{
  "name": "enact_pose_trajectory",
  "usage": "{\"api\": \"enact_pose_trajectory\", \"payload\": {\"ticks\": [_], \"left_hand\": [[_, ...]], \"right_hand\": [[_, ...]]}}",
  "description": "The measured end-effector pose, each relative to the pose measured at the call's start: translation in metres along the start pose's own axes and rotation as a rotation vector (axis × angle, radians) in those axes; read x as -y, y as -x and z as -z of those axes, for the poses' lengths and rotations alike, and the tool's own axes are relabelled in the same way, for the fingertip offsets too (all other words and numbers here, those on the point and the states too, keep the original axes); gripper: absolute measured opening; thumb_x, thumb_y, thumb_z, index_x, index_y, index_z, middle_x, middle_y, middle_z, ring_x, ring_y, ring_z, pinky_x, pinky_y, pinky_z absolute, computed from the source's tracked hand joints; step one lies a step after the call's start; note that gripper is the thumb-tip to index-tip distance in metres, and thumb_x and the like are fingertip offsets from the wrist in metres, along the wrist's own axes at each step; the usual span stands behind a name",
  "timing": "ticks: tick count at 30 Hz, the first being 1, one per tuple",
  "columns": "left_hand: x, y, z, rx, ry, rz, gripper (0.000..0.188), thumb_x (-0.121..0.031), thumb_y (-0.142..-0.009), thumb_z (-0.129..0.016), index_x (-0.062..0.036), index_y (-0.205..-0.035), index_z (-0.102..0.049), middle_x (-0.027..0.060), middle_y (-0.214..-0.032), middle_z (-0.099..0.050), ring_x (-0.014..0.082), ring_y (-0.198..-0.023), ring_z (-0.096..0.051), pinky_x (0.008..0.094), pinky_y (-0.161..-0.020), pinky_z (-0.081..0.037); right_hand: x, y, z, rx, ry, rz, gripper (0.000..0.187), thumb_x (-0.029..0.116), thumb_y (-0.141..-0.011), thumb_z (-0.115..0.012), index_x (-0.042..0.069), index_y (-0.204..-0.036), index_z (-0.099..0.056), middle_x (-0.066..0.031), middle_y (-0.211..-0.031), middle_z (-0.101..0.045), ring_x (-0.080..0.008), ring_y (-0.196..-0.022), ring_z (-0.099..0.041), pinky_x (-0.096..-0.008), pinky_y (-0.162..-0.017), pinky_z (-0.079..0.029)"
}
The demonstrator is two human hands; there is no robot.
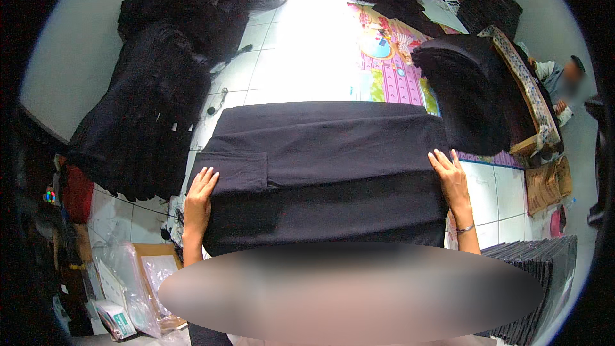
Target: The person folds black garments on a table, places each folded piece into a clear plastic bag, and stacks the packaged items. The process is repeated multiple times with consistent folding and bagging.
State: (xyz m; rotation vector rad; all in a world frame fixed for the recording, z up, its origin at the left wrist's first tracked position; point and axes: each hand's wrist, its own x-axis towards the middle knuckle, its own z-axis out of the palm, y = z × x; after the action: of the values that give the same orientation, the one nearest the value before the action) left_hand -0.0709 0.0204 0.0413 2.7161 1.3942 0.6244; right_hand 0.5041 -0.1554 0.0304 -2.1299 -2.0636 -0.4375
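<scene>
A black cloth (pixel 333 141), folded into a wide flat shape, lies spread before me over a black-covered surface. A smaller folded flap or piece of the same black fabric (pixel 240 172) shows on its left part. My left hand (pixel 200 200) rests at the cloth's left edge, fingers stretched out flat. At the opposite edge my right hand (pixel 453 181), with a bracelet on the wrist, touches the fabric with its fingers extended. Neither hand grips anything that I can see. A blurred patch hides the nearest part of the cloth and both lower forearms.
Heaps of black fabric (pixel 147 96) stand at the left; another black pile (pixel 464 90) is at the right beside a patterned mat (pixel 391 57). Stacked black plastic-wrapped pieces (pixel 538 282) stand near right, a cardboard box (pixel 157 263) near left. A person (pixel 564 86) sits far right.
</scene>
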Motion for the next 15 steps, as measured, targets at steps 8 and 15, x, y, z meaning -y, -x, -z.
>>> {"api": "enact_pose_trajectory", "payload": {"ticks": [8,15], "left_hand": [[-0.003,0.015,-0.012,0.087,0.084,0.068,0.068,0.018,-0.076,-0.04,-0.0063,-0.139,-0.05,0.0143,-0.145,-0.046,0.0317,-0.138,-0.037,0.0421,-0.118,-0.026],[0.002,0.019,-0.007,0.117,0.142,0.083,0.057,0.0,-0.08,-0.056,-0.0047,-0.137,-0.052,0.0137,-0.145,-0.047,0.0303,-0.139,-0.037,0.0393,-0.116,-0.027]], "right_hand": [[0.058,0.009,0.028,0.221,-0.192,-0.132,0.076,0.019,-0.086,-0.065,0.012,-0.152,-0.027,-0.0117,-0.158,-0.024,-0.0359,-0.147,-0.017,-0.0656,-0.112,-0.015],[0.114,-0.024,0.042,0.552,-0.275,0.135,0.144,0.052,-0.037,-0.087,0.022,-0.156,-0.01,-0.0183,-0.161,0.002,-0.049,-0.144,0.009,-0.08,-0.101,0.001]]}}
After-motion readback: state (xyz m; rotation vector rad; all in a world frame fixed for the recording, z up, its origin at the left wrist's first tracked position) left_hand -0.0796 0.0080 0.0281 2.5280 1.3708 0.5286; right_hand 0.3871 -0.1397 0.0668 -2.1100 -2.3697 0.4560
